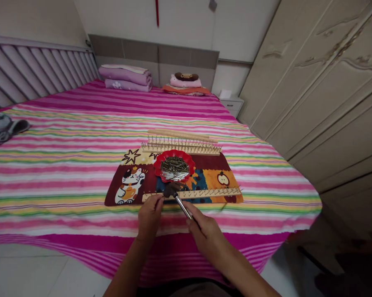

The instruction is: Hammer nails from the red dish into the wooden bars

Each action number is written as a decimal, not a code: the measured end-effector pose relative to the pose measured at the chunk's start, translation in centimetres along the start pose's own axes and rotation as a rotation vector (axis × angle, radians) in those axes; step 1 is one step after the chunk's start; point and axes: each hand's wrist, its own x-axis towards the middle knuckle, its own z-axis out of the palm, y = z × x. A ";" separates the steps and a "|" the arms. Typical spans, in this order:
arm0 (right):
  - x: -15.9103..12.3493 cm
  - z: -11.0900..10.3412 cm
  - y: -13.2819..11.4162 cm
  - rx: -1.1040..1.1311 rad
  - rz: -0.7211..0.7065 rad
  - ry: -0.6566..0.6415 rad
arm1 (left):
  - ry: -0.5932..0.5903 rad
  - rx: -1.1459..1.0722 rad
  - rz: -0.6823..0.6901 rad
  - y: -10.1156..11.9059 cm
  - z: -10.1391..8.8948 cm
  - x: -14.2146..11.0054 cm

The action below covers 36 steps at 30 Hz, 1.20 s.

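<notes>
My right hand [207, 235] is closed around the handle of a hammer [183, 207]. The hammer's dark head is over a wooden strip [200, 194] studded with a row of nails, many of them leaning. Close to the hammer head, my left hand [149, 215] pinches its thumb and fingers together at the strip's front edge, toward its left end. What sits between those fingertips is too small to make out. Just beyond the strip, a red scalloped dish [191, 164] holds a heap of loose nails, some dark and some silvery.
A patterned mat [111, 190] lies under the dish on a striped bedspread [65, 165]. Behind the dish are wooden strips [182, 148] bristling with upright nails. Folded bedding [125, 77] rests by the headboard. Grey cloth [3, 128] lies at left; a wardrobe [322, 82] stands right.
</notes>
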 end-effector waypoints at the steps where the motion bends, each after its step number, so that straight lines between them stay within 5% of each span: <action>1: 0.4 0.1 -0.2 -0.008 -0.016 -0.009 | 0.009 -0.003 0.005 0.0 0.0 -0.1; 8: 0.9 0.2 -0.9 -0.086 -0.019 -0.115 | -0.004 0.030 0.013 -0.1 0.0 -0.1; 13: -1.6 -1.3 -0.2 0.007 0.060 -0.083 | -0.003 0.007 -0.005 -0.1 0.0 0.1; 19: -6.8 -2.5 5.4 0.047 0.266 -0.064 | 0.021 0.079 0.045 1.2 -1.8 0.4; 23: -9.2 -1.4 9.9 0.219 0.476 0.016 | 0.046 0.190 0.101 2.9 -3.1 3.3; 29: -9.7 -0.3 11.7 0.326 0.508 0.053 | -0.218 0.423 0.139 4.1 -0.6 9.4; 36: -9.4 -0.5 11.1 0.353 0.517 0.074 | -0.576 0.532 0.104 4.9 4.1 11.9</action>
